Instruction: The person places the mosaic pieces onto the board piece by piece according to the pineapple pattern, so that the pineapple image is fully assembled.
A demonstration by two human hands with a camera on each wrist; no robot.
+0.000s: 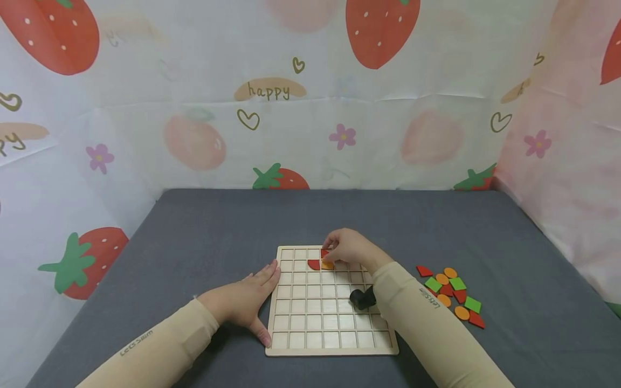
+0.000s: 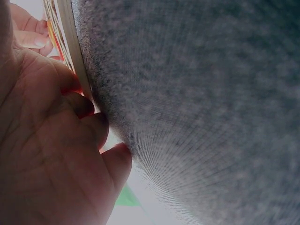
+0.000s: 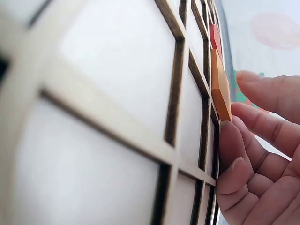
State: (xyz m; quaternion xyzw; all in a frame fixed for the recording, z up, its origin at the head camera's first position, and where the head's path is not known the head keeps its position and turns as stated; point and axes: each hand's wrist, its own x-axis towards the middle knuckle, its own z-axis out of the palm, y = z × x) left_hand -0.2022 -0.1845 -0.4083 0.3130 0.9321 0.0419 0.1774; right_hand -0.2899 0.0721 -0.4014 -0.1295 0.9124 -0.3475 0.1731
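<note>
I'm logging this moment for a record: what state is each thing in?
Grey cloth: spread flat.
Wooden board: lying flat, a few pieces on it.
Orange piece: on the board, partly hidden in the head view.
Red pieces on the board: two visible, one partly covered.
Loose pieces: scattered on the cloth.
Left hand: spread against the board's left edge.
Right hand: touching the orange piece; grip unclear.
Printed curtain: hanging, creased.

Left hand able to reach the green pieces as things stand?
Probably not: the left hand is against the board's left edge, and the right forearm lies between it and the green pieces.
</note>
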